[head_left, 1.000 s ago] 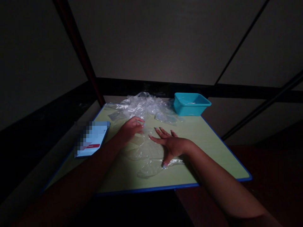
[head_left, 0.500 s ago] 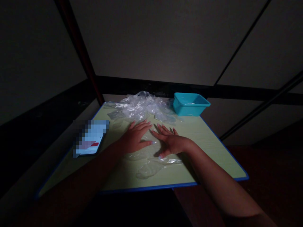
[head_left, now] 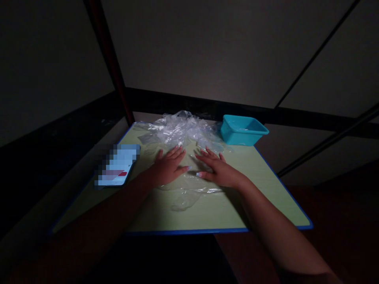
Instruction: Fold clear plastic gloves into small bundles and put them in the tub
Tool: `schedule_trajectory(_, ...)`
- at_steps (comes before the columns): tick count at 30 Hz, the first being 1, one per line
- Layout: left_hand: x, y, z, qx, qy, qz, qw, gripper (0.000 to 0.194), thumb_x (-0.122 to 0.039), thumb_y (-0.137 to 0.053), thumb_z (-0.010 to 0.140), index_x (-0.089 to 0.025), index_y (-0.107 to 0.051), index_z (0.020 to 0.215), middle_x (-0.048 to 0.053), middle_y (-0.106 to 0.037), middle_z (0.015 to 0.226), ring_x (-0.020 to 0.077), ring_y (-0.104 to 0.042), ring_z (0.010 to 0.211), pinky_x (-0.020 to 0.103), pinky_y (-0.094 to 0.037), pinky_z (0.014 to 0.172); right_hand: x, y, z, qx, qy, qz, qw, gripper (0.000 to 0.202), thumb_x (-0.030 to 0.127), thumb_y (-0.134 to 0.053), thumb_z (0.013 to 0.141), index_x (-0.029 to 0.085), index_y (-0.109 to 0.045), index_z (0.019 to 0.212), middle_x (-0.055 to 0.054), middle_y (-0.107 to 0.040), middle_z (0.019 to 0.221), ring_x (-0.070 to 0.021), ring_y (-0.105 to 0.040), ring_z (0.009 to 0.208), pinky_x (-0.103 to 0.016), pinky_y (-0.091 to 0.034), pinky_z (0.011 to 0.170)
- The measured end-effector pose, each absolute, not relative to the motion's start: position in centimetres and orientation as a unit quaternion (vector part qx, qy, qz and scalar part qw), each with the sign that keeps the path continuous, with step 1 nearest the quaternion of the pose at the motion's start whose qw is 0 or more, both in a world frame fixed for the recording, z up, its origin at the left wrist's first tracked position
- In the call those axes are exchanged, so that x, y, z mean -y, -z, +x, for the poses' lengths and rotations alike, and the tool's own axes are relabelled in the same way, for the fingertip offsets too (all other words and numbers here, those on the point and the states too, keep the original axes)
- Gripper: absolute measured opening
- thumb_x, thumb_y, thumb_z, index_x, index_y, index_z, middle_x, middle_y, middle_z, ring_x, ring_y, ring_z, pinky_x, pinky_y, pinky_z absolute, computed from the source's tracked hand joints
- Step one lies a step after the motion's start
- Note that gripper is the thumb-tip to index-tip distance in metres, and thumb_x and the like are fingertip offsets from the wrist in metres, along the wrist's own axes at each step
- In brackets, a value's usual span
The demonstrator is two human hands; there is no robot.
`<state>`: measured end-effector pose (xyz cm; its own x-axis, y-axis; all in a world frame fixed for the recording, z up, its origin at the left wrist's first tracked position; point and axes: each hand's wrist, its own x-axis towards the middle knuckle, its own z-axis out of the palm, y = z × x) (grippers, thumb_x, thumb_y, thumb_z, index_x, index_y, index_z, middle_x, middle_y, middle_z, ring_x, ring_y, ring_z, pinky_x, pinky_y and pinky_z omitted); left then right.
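Observation:
A sheet of clear, thin plastic (head_left: pixel 186 199) lies spread on the pale green table (head_left: pixel 266 205), partly under both hands. My left hand (head_left: pixel 168 167) rests palm down on its left part, fingers spread and pointing away from me. To the right, my right hand (head_left: pixel 217 169) lies flat over the plastic, its thumb stretched toward my left hand. Neither hand grips anything. Just beyond the fingertips is a crumpled heap of clear plastic (head_left: pixel 180 128). The shape of the flat piece is hard to make out under the hands.
A turquoise basket (head_left: pixel 244 138) stands at the back right corner. On the left side lies a phone (head_left: pixel 120 165) with a lit, partly blurred screen. The table has a blue edge, and a wall with dark trim rises behind it.
My right hand has turned and flattened, its thumb moving forward over the plastic. Both hands are a little farther apart at the fingertips. The view has shifted slightly.

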<state>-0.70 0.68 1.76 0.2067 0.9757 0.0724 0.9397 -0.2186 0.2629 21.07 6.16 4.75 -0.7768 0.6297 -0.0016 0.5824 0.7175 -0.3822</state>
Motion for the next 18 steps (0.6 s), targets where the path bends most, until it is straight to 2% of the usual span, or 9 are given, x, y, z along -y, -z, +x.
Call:
schedule_trajectory(2,-0.6,-2.0,-0.6,-0.586,-0.139,0.794,0.087,0.062,-0.051,-0.041,0.089,-0.021,-0.031,0.143,0.014,-0.023,0.152,0.0283,-0.018,0.141,0.060,-0.009,0.108,-6.2,-4.8,21.1,0.924,-0.220,-0.283,0.132,0.046,0.041,-0.055,0.085,0.017,-0.055,0.124,-0.017,-0.053,0.130,-0.0287,-0.045,0.122,-0.049,-0.030,0.101)
schedule_trajectory(3,-0.5,-2.1,-0.5,-0.566,-0.145,0.806,0.092,0.065,-0.053,-0.045,0.087,-0.022,-0.032,0.142,0.014,-0.024,0.152,0.0286,-0.019,0.141,0.059,-0.009,0.109,-6.2,-4.8,21.1,0.919,-0.239,-0.272,0.152,0.035,0.036,-0.055,0.085,0.016,-0.060,0.113,-0.014,-0.062,0.115,-0.0247,-0.055,0.106,-0.041,-0.039,0.092)
schedule_trajectory(4,-0.5,-2.1,-0.5,-0.547,-0.146,0.818,0.098,0.069,-0.055,-0.049,0.084,-0.022,-0.033,0.142,0.014,-0.024,0.151,0.0293,-0.019,0.141,0.058,-0.009,0.109,-6.2,-4.8,21.2,0.914,-0.258,-0.270,0.160,0.026,0.033,-0.055,0.085,0.015,-0.063,0.103,-0.011,-0.066,0.099,-0.0204,-0.059,0.090,-0.034,-0.043,0.082)
schedule_trajectory(7,-0.3,-1.9,-0.3,-0.523,-0.137,0.835,0.108,0.071,-0.053,-0.055,0.081,-0.021,-0.034,0.141,0.014,-0.025,0.151,0.0303,-0.019,0.140,0.059,-0.007,0.109,-6.3,-4.7,21.2,0.900,-0.311,-0.271,0.139,0.014,0.028,-0.055,0.085,0.015,-0.060,0.084,-0.001,-0.060,0.072,-0.0124,-0.051,0.064,-0.024,-0.040,0.062)
schedule_trajectory(10,-0.5,-1.5,-0.4,-0.570,-0.145,0.804,0.080,0.052,-0.039,-0.047,0.089,-0.023,-0.040,0.138,0.013,-0.031,0.149,0.0280,-0.025,0.139,0.062,-0.004,0.108,-5.6,-5.1,21.4,0.886,-0.379,-0.239,0.116,0.017,0.030,-0.054,0.086,0.015,-0.058,0.081,0.003,-0.052,0.064,-0.0098,-0.046,0.059,-0.021,-0.036,0.055)
schedule_trajectory(12,-0.7,-1.3,-0.5,-0.610,-0.163,0.774,0.052,0.046,-0.033,-0.043,0.091,-0.022,-0.042,0.136,0.014,-0.034,0.147,0.0275,-0.027,0.138,0.064,0.000,0.107,-4.8,-5.9,21.5,0.877,-0.434,-0.196,0.067,0.019,0.032,-0.052,0.088,0.014,-0.060,0.088,0.003,-0.053,0.064,-0.0092,-0.046,0.057,-0.020,-0.038,0.054)
schedule_trajectory(14,-0.9,-1.3,-0.5,-0.628,-0.174,0.758,0.039,0.047,-0.035,-0.044,0.091,-0.021,-0.042,0.136,0.014,-0.034,0.147,0.0284,-0.026,0.139,0.066,0.003,0.105,-3.9,-6.9,21.7,0.870,-0.477,-0.122,-0.007,0.023,0.030,-0.053,0.089,0.013,-0.061,0.102,-0.001,-0.061,0.077,-0.0106,-0.055,0.066,-0.022,-0.044,0.062)
schedule_trajectory(16,-0.9,-1.3,-0.5,-0.627,-0.170,0.759,0.044,0.052,-0.040,-0.046,0.090,-0.020,-0.041,0.137,0.015,-0.033,0.148,0.0297,-0.025,0.139,0.066,0.003,0.105,-3.2,-7.9,21.8,0.883,-0.466,-0.037,-0.046,0.032,0.028,-0.059,0.085,0.014,-0.060,0.114,-0.009,-0.065,0.105,-0.0161,-0.059,0.098,-0.029,-0.045,0.086)
schedule_trajectory(18,-0.8,-1.2,-0.4,-0.620,-0.159,0.766,0.056,0.055,-0.044,-0.047,0.088,-0.021,-0.040,0.137,0.015,-0.031,0.149,0.0301,-0.025,0.139,0.066,0.003,0.105,-2.5,-8.6,21.8,0.898,-0.433,0.027,-0.073,0.045,0.029,-0.065,0.081,0.018,-0.057,0.124,-0.010,-0.053,0.132,-0.0202,-0.043,0.127,-0.035,-0.031,0.105)
